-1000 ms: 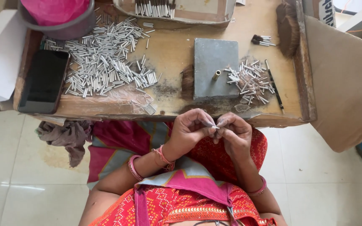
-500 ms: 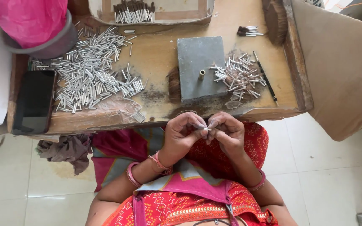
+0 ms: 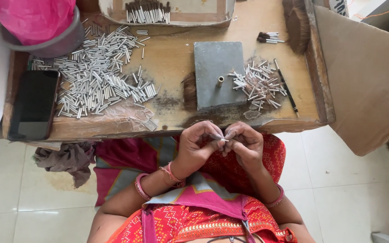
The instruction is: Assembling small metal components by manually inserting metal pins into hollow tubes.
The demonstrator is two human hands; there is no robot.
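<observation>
Two hands meet at the tabletop's (image 3: 167, 128) near edge: left hand (image 3: 197, 146) and right hand (image 3: 245, 145) pinch one small metal tube (image 3: 222, 139), apparently assembling; steady fingertip alignment seems needed.

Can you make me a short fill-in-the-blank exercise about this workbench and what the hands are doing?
1. Both hands, the left hand and the right hand, pinch one small metal ____ between their fingertips.
2. The black phone lies at the ____ end of the wooden table.
3. A short peg stands upright on the grey ____.
4. The tray at the table's far edge holds dark-tipped tubes in a ____.

Missing words: tube; left; block; row
</observation>
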